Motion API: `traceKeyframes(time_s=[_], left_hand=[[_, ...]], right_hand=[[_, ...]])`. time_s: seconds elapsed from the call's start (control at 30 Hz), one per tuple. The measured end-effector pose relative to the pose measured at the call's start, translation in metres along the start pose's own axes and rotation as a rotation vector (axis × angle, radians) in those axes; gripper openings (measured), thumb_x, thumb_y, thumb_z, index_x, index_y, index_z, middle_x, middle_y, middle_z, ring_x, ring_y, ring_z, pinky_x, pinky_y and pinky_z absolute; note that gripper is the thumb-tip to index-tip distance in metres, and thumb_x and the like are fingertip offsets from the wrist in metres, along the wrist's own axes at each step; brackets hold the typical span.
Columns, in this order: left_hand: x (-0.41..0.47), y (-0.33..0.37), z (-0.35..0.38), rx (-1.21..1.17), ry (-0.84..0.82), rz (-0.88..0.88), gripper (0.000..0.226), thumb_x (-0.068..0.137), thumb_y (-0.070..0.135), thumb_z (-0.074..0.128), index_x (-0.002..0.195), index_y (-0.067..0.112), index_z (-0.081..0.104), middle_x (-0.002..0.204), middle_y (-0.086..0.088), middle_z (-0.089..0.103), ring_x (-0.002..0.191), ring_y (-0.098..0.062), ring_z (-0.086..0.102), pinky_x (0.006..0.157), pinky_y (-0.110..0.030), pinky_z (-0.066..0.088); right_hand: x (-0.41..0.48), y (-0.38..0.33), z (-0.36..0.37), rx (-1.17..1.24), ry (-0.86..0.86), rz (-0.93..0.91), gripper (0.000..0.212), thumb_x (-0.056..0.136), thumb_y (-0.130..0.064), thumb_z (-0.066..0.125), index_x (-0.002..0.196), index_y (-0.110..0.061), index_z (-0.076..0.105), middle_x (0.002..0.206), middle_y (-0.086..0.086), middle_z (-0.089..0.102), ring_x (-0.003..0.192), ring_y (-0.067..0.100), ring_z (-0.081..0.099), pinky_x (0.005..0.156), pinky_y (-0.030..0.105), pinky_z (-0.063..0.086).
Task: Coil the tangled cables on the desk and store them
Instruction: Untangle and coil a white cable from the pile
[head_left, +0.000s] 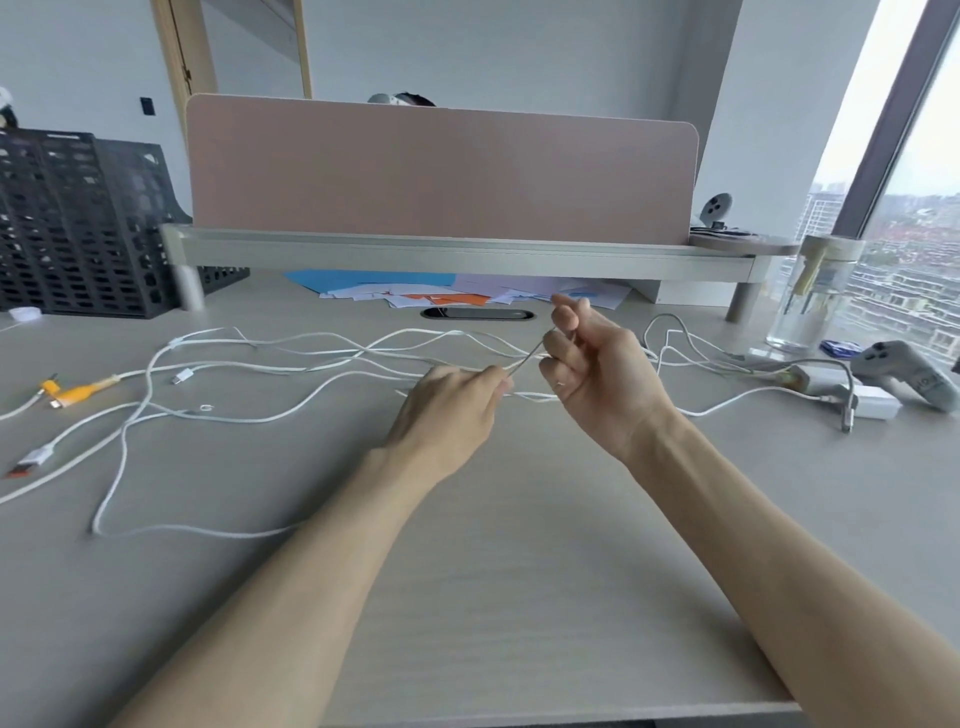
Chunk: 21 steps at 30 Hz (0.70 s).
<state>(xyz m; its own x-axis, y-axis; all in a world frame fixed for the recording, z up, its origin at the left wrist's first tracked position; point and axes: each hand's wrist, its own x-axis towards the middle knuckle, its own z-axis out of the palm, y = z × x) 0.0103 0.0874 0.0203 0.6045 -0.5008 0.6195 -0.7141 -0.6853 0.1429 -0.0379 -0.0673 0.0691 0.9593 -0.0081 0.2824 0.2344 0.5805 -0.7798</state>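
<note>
Several white cables (291, 358) lie tangled across the beige desk (519, 545), running from the left edge to the right. My left hand (447, 410) pinches one white strand at the desk's middle. My right hand (597, 374) is raised just to its right, fingers closed on the same strand, which stretches short and taut between both hands. A loose loop of cable (156, 525) curls at the near left. A white USB plug with a red tip (28, 460) and an orange-tipped cable end (78, 391) lie at the far left.
A white charger brick (872, 405) and a grey controller (909, 371) sit at the right, beside a clear water bottle (810, 296). A monitor shelf (467, 254) with a pink divider (441, 176) spans the back, papers (441, 293) beneath it. Black mesh organisers (78, 223) stand at back left.
</note>
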Motion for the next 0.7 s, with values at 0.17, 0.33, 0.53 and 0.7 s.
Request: traceKeyframes(time_s=[0.17,0.33,0.53,0.7], left_hand=[[-0.003,0.022,-0.004,-0.155,-0.047,0.060,0.017,0.100,0.034,0.045,0.094,0.022,0.055,0.077,-0.002,0.060,0.080,-0.036,0.060,0.064,-0.040,0.048],[-0.004,0.018,-0.006,-0.136,-0.001,0.036,0.025,0.098,0.041,0.048,0.088,0.022,0.061,0.070,0.004,0.058,0.068,-0.028,0.048,0.060,-0.034,0.046],[-0.005,0.017,-0.010,-0.180,0.083,-0.031,0.024,0.097,0.033,0.053,0.087,0.014,0.064,0.063,-0.003,0.055,0.067,-0.035,0.044,0.058,-0.037,0.043],[-0.005,0.014,-0.012,-0.134,0.107,-0.050,0.021,0.098,0.029,0.049,0.086,0.014,0.056,0.058,0.002,0.037,0.067,-0.037,0.043,0.056,-0.039,0.041]], right_hand=[[0.006,-0.004,-0.009,-0.080,0.098,-0.127,0.014,0.107,-0.010,0.036,0.114,-0.018,0.044,0.083,-0.003,0.065,0.050,0.011,0.034,0.050,0.019,0.035],[0.009,-0.004,-0.021,-0.270,0.093,-0.131,0.027,0.107,-0.009,0.033,0.119,-0.011,0.057,0.112,0.001,0.073,0.109,0.015,0.068,0.099,0.030,0.049],[0.009,-0.003,-0.020,-0.239,0.061,-0.113,0.029,0.104,-0.003,0.039,0.113,-0.008,0.066,0.123,0.005,0.069,0.121,0.018,0.062,0.106,0.030,0.046],[0.010,-0.002,-0.020,-0.187,0.102,-0.076,0.027,0.101,0.004,0.043,0.114,0.002,0.066,0.121,0.012,0.068,0.124,0.022,0.060,0.096,0.041,0.055]])
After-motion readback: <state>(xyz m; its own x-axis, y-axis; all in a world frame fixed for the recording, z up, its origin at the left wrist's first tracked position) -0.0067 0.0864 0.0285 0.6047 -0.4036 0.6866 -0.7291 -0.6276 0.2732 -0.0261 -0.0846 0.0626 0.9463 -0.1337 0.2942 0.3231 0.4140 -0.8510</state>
